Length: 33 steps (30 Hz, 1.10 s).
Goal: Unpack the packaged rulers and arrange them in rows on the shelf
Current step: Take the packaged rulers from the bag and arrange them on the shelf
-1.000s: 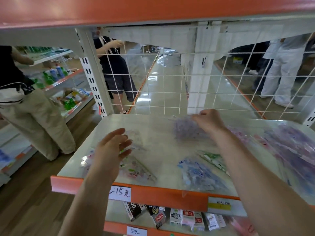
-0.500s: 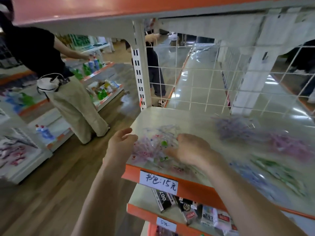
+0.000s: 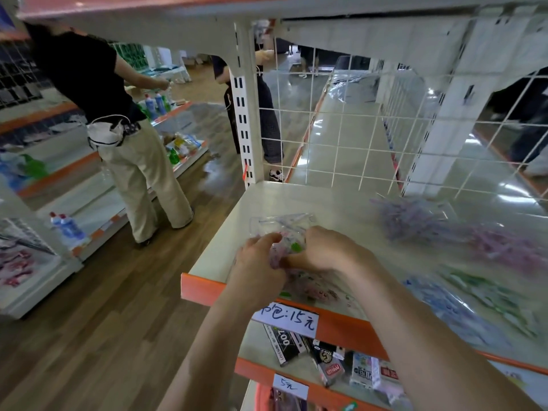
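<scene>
Clear plastic ruler packet lies at the shelf front corner, pinched between your left hand and right hand (head view only). Peel the film slowly, keeping contents flat; other packets sit well apart.

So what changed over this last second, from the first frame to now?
The right hand left the purple packet at the back of the shelf and came to the front left corner. The left hand closed in too, and both now grip the clear packet of rulers there. The purple, pink, blue and green packets stayed where they lay.
</scene>
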Motion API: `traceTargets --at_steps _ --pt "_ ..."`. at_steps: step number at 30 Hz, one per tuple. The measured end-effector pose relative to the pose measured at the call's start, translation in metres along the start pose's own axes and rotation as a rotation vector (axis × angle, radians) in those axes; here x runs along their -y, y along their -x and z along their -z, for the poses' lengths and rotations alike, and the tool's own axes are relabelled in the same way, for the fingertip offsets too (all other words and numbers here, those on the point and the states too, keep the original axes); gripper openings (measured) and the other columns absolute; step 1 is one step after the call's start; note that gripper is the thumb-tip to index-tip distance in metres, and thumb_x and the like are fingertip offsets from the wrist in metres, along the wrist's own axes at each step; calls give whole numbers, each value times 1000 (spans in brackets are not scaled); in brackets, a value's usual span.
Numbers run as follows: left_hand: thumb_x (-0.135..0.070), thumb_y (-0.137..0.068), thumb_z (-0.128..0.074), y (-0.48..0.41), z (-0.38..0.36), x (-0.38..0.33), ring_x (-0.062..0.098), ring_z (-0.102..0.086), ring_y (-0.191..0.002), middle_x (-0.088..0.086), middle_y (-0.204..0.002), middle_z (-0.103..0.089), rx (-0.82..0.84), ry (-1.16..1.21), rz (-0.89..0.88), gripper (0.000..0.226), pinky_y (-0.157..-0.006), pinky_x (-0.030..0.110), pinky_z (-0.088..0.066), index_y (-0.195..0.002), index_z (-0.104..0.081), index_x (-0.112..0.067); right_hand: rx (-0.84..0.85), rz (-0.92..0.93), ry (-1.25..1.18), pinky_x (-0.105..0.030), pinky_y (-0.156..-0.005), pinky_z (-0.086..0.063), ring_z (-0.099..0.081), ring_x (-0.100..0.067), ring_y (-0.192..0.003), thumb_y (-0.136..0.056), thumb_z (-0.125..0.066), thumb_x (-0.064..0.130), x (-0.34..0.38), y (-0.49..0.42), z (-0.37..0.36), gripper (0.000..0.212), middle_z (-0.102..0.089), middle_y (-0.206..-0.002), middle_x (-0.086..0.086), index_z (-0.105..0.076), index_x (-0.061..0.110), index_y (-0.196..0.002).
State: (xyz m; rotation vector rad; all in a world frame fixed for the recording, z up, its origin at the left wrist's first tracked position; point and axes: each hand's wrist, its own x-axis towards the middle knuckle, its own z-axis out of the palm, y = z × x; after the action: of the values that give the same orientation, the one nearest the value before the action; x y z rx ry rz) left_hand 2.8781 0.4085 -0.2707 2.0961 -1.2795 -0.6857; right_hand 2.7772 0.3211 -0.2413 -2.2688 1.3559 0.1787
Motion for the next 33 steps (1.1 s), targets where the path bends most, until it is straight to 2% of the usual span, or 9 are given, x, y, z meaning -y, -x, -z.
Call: traceTargets --at_steps 4,8,11,14,17,22,27,29,33 --pt "-17 -83 -65 2 -2 -2 25 -46 -122 2 -140 -40 -31 14 -9 66 -102 43 -42 -142 -39 -31 -30 1 -120 -28 -47 -28 -45 -16 -60 -73 -71 51 -6 -4 -3 39 -46 -65 3 -45 22 -67" --pt "-12 -84 -64 12 0 -5 17 -48 -116 -1 -140 -40 -79 157 -24 68 -93 30 -47 -143 -35 -29 -99 8 -342 -26 -47 -27 -41 -11 -54 -71 -75 44 -9 2 -7 39 -43 -62 5 -42 24 -63" --pt "-11 -86 -66 20 3 -9 0 -51 -88 -5 -128 -45 -98 330 -41 62 -60 8 -47 -139 -40 -30 -195 50 -478 -26 -56 -37 -55 -13 -76 -73 -75 38 -7 8 -5 29 -59 -91 2 -56 22 -87" --pt "-7 -87 -63 24 1 -12 -10 -50 -79 -9 -124 -47 -96 421 -38 58 -53 4 -45 -135 -43 -34 -211 70 -503 -27 -70 -39 -54 -16 -97 -74 -75 37 -6 10 -9 56 -55 -112 4 -50 20 -121" --pt "-2 -90 -55 26 -1 -10 -5 -54 -92 -10 -125 -51 -108 461 -21 55 -59 5 -46 -133 -44 -35 -182 74 -585 -27 -76 -42 -54 -17 -101 -73 -77 32 -8 12 -14 65 -56 -118 -1 -47 15 -128" --pt "2 -91 -52 25 5 -9 7 -53 -112 -14 -115 -58 -136 571 -6 48 -83 19 -45 -125 -52 -32 -128 78 -813 -12 -49 -39 -54 -1 -71 -78 -76 17 -20 16 -7 46 -54 -88 8 -55 16 -118" --pt "4 -89 -52 19 22 -7 13 -56 -110 -5 -112 -63 -354 628 71 39 -89 25 -40 -117 -60 -23 -209 152 -790 -24 -71 -52 -61 -7 -84 -78 -75 14 -29 25 9 42 -60 -108 1 -56 17 -115" --pt "2 -90 -52 21 22 -7 14 -57 -107 -3 -113 -63 -358 665 102 37 -87 26 -41 -117 -61 -21 -365 186 -649 -33 -76 -54 -63 -12 -84 -78 -73 18 -28 33 19 33 -63 -103 4 -56 25 -105" --pt "1 -89 -53 21 15 -8 12 -58 -100 0 -112 -64 -292 708 137 34 -95 31 -45 -115 -62 -18 -485 206 -156 -28 -77 -45 -60 -19 -95 -87 -63 31 -21 50 21 31 -63 -107 7 -54 29 -116"
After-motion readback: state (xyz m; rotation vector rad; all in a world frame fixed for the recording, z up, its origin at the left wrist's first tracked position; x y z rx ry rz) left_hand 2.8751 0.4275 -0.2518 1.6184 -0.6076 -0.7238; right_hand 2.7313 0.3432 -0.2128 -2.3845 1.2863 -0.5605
